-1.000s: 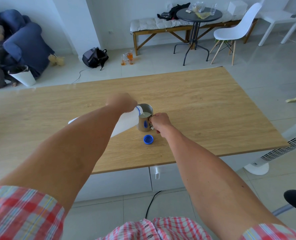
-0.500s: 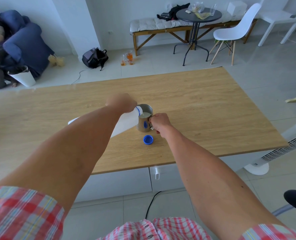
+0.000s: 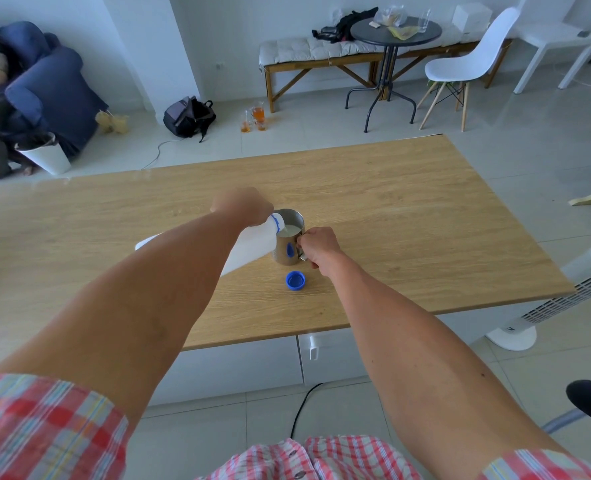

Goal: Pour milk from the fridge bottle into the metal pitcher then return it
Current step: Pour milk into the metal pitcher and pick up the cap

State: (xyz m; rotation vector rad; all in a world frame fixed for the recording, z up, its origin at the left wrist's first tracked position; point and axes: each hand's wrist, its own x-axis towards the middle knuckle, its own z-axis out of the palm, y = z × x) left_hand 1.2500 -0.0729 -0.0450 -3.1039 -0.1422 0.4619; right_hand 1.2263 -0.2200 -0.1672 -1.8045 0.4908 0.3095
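A white plastic milk bottle (image 3: 252, 245) with a blue neck ring is tipped nearly flat, its mouth over the rim of the metal pitcher (image 3: 288, 242). My left hand (image 3: 242, 206) grips the bottle near its neck, and my forearm hides much of the bottle's body. White milk fills most of the pitcher. The pitcher stands upright on the wooden table (image 3: 408, 230). My right hand (image 3: 316, 244) is closed around the pitcher's handle on its right side. The bottle's blue cap (image 3: 295, 280) lies on the table just in front of the pitcher.
A white tower fan (image 3: 564, 292) stands off the table's right edge. Beyond the table are a black backpack (image 3: 188, 116), glass cups (image 3: 254, 117) on the floor, a round black table (image 3: 392, 36), a white chair (image 3: 467, 60) and a blue armchair (image 3: 52, 88) with a seated person.
The milk level in the pitcher has risen a little. Both hands and the bottle have hardly moved.
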